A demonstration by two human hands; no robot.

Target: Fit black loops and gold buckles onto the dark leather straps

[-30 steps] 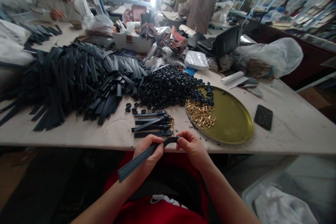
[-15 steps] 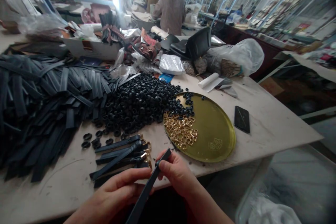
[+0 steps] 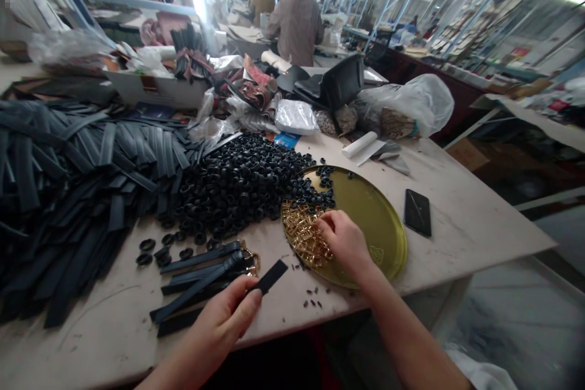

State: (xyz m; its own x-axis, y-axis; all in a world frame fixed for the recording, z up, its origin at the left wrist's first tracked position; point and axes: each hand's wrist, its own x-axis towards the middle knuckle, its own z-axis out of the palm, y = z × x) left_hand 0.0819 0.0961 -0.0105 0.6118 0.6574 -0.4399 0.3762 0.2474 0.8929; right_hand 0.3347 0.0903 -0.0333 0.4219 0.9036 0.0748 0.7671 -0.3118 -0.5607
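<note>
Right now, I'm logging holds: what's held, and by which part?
The left grip has a dark strap just behind its exposed end. The right grip is at the gold buckles; whether it holds one cannot be told.

No lettering can be read; the mark [image 3: 376, 255] on the golden tray [image 3: 368, 204] is too faint.
</note>
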